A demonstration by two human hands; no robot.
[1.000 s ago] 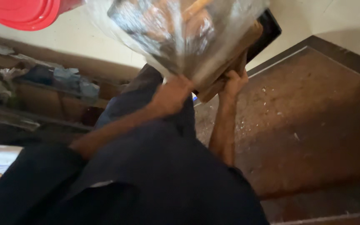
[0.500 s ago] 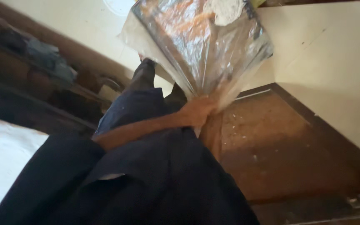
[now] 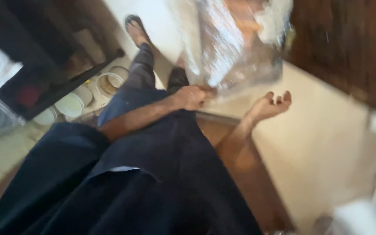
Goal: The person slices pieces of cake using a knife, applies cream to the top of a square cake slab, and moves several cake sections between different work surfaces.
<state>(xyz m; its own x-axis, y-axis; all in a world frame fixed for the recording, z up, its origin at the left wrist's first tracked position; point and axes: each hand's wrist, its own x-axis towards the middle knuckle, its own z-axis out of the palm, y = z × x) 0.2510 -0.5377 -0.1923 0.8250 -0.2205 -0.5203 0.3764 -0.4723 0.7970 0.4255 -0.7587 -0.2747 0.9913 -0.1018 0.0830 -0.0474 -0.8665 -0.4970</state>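
Head view, looking down my own body. My left hand [image 3: 193,96] is closed in a fist on the lower edge of one clear plastic bag [image 3: 236,48], which hangs in the air in front of me, up toward the top of the view and above the pale floor [image 3: 327,143]. The bag is crumpled and shiny; motion blur smears it, but through the film I make out orange-brown contents and a whitish patch near its upper right corner — what they are I cannot tell.

My right hand [image 3: 271,104] is free of the bag, just beside its lower right corner: palm up, fingers loosely curled and spread apart, holding nothing.

Containers on the floor at left, beside the dark shelf unit [image 3: 44,56]: I count three round ones. Nearest the shelf's foot is one open ring-shaped tub [image 3: 109,85] with a brownish inside; next to it is a white lidded tub [image 3: 69,105]; a third round white one [image 3: 45,117] lies partly under the shelf edge. Their contents are not visible, apart from the brown tint in the first.

Counts of the rest — two hands, one bag, one sandalled foot [image 3: 135,29] at the end of my blue trouser leg [image 3: 140,74], stretched out toward the top of the view. A dark brown wooden panel [image 3: 349,48] fills the upper right. A blurred white object [image 3: 357,215] sits at the lower right corner; its kind is not discernible.
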